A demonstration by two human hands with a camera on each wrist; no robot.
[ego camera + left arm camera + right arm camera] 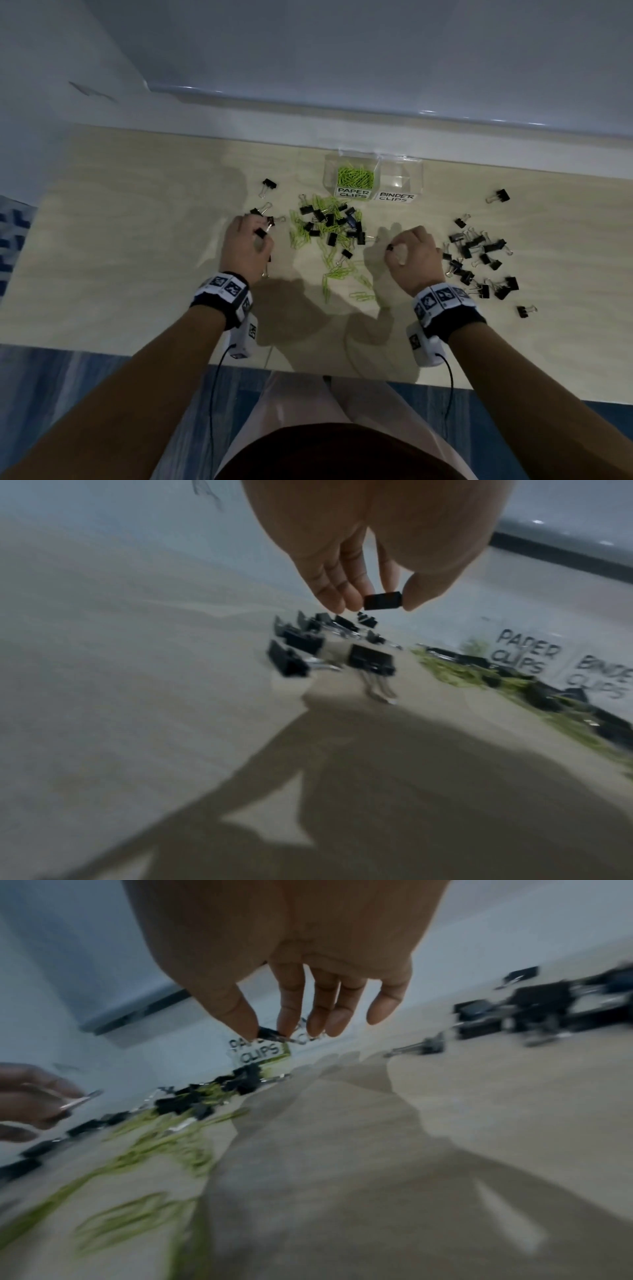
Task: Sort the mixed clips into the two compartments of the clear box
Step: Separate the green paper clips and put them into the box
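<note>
The clear box [373, 161] stands at the table's far edge. Its left compartment, labelled PAPER CLIPS [354, 193], holds green paper clips [355, 175]; the right one, labelled BINDER CLIPS [393, 198], looks bare. A mixed heap of green paper clips and black binder clips [329, 226] lies in front of the box. My left hand [247, 244] pinches a black binder clip [382, 600] between thumb and fingers, above a few binder clips [298, 645]. My right hand [412, 255], right of the heap, pinches a small black binder clip [268, 1033] by thumb and forefinger.
A pile of black binder clips [479, 260] lies to the right of my right hand, with strays at the far right [500, 196] and near right [524, 311]. One binder clip [269, 185] sits far left of the box. A wall ledge [342, 113] runs behind the light wooden table [120, 240].
</note>
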